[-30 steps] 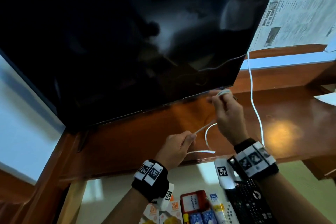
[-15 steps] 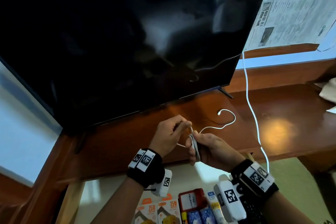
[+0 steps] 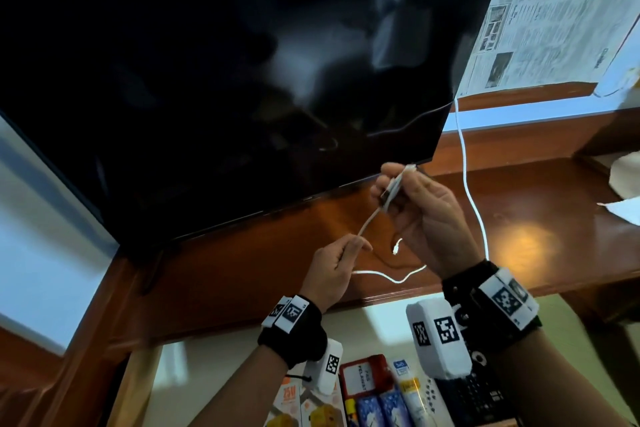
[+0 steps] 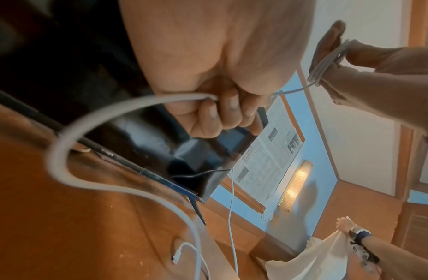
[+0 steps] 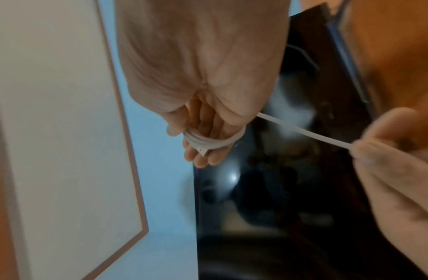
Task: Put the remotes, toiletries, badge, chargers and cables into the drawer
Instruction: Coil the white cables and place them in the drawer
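A white cable (image 3: pixel 369 222) runs taut between my two hands above the wooden desk (image 3: pixel 519 236). My right hand (image 3: pixel 408 191) is raised near the TV's lower edge, with several turns of the cable wound round its fingers (image 5: pixel 208 140). My left hand (image 3: pixel 346 250), lower and to the left, pinches the cable (image 4: pixel 136 102) in curled fingers. The cable's free end and plug (image 3: pixel 396 248) lie on the desk. The open drawer (image 3: pixel 381 322) below holds a red badge (image 3: pixel 363 378), charger boxes (image 3: pixel 294 402), tubes of toiletries (image 3: pixel 412 395) and a black remote (image 3: pixel 485 399).
A large black TV (image 3: pixel 225 80) stands on the desk right behind my hands. A second white cable (image 3: pixel 467 184) hangs from the TV's right edge down over the desk. Newspaper (image 3: pixel 554 17) covers the wall at right. White cloth (image 3: pixel 623 180) lies at the far right.
My right hand has risen from beside the left hand to the TV's lower edge, drawing the cable taut. The left hand stayed low, and the free end lies shorter on the desk.
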